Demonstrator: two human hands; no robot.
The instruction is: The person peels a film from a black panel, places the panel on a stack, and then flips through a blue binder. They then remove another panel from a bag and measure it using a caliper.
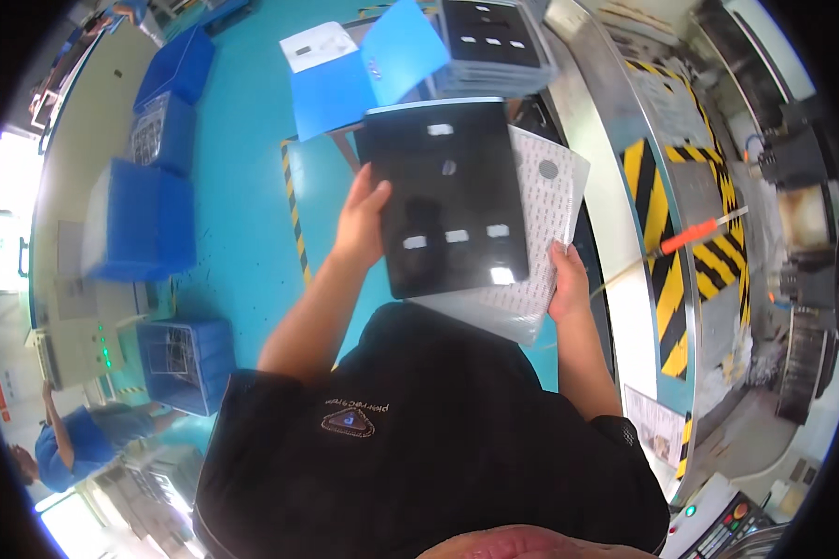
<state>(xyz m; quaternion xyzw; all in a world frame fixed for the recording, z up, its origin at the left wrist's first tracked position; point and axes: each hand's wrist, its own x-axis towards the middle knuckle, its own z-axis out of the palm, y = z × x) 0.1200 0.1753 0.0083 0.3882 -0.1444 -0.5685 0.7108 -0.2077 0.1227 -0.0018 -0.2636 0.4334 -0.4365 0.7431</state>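
Observation:
A flat black rectangular panel (447, 205) with several small white patches is held up in front of my chest. My left hand (362, 219) grips its left edge, thumb on the top face and fingers mostly hidden beneath. Under the panel, sticking out to the right and below, lies a whitish sheet (545, 214) with fine print and a grey round spot. My right hand (569, 281) is closed on the right edge of this sheet, thumb on top. The panel covers much of the sheet.
Ahead stand a stack of similar black panels (489, 47) and an open blue folder (331, 93) with a white item on it. To the right is a machine bed with yellow-black stripes (657, 252) and an orange-handled tool (690, 237). Blue bins (149, 224) line the left; another person (93, 447) works there.

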